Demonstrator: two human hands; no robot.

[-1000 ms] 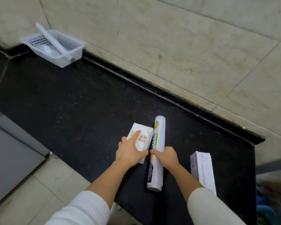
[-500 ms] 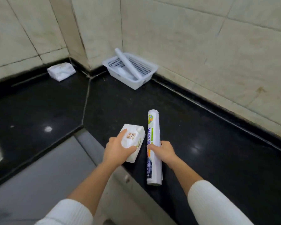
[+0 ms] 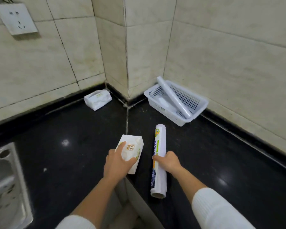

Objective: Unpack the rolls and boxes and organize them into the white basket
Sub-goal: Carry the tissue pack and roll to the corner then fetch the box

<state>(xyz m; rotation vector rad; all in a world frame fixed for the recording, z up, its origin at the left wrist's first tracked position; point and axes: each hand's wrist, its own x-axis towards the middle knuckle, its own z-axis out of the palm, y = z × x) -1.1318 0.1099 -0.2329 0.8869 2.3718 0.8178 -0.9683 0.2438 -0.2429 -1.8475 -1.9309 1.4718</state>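
Two hands are busy above the black surface (image 3: 73,162): the left hand (image 3: 116,164) grips a white tissue pack (image 3: 130,150), the right hand (image 3: 169,161) wraps around a printed roll (image 3: 159,146). Beyond them, the white basket (image 3: 199,104) sits against the wall, holding a translucent roll (image 3: 175,98).

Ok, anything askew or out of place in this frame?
Yes. The white roll in the white basket lies diagonally, one end propped over the rim instead of flat inside. A tissue pack sits apart in the far corner, away from the basket.
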